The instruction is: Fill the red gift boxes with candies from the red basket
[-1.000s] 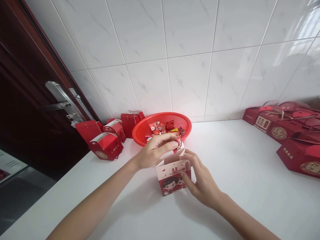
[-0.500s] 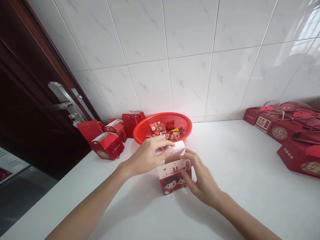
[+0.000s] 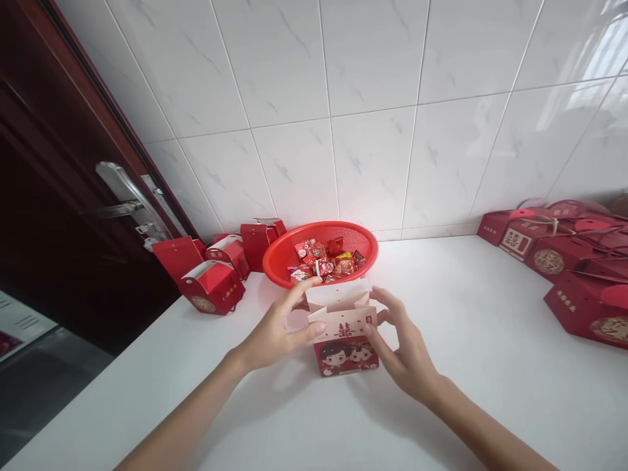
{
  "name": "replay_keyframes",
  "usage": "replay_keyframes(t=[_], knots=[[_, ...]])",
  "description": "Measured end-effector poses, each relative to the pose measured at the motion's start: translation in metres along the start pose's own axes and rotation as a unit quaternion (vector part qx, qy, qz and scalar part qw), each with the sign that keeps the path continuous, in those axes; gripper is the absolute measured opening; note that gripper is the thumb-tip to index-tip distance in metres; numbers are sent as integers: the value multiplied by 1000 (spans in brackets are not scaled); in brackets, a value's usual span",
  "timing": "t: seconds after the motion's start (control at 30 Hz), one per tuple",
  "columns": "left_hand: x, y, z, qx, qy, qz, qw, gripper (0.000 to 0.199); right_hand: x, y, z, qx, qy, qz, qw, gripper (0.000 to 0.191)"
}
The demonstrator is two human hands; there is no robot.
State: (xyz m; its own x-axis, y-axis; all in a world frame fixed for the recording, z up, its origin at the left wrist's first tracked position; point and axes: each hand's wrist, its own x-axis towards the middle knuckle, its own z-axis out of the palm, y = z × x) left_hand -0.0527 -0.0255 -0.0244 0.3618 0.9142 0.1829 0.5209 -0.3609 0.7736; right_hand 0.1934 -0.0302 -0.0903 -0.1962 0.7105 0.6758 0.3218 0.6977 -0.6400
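A small red and white box [image 3: 346,350] printed with two cartoon figures stands upright on the white table, its top flaps raised. My left hand [image 3: 282,330] holds the box's left side, thumb on the front and fingers at the back flap. On the right side my right hand [image 3: 405,343] grips it, with the thumb on the front panel and fingers behind the corner. Just behind the box is a red oval basket [image 3: 275,255] with several wrapped candies [image 3: 324,267] in it.
Several open red boxes [image 3: 210,291] stand at the left, near a dark door [image 3: 49,150] with a metal handle. More closed red boxes [image 3: 589,297] are grouped at the right. A tiled wall [image 3: 373,163] rises behind the table.
The box has turned so that its front faces me more squarely. My left hand has moved from over its top down to its left side, and the flaps stand more apart.
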Motion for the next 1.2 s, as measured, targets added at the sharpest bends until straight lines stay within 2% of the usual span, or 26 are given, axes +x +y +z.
replay_keyframes(t=[0.07,0.2,0.37,0.57,0.67,0.93,1.1,1.2], knots=[[3,-4,5,-55,-1,1,999,70,3,2,-2,27,13,39,999,43],[13,-6,15,-116,14,22,993,56,10,4,-11,69,4,96,993,22],[23,-7,24,-134,25,42,990,38,15,5,-20,102,1,132,986,22],[33,-12,35,-128,55,94,986,21,16,8,-22,105,15,159,982,25],[36,-15,37,-123,66,145,980,16,16,9,-21,114,16,158,981,24],[33,-19,36,-33,72,254,964,20,12,10,-22,156,-9,181,971,26],[31,-18,39,-39,76,257,963,17,12,9,-19,170,-12,201,965,31],[30,-16,41,-60,81,204,974,16,11,9,-17,156,-6,204,966,34]])
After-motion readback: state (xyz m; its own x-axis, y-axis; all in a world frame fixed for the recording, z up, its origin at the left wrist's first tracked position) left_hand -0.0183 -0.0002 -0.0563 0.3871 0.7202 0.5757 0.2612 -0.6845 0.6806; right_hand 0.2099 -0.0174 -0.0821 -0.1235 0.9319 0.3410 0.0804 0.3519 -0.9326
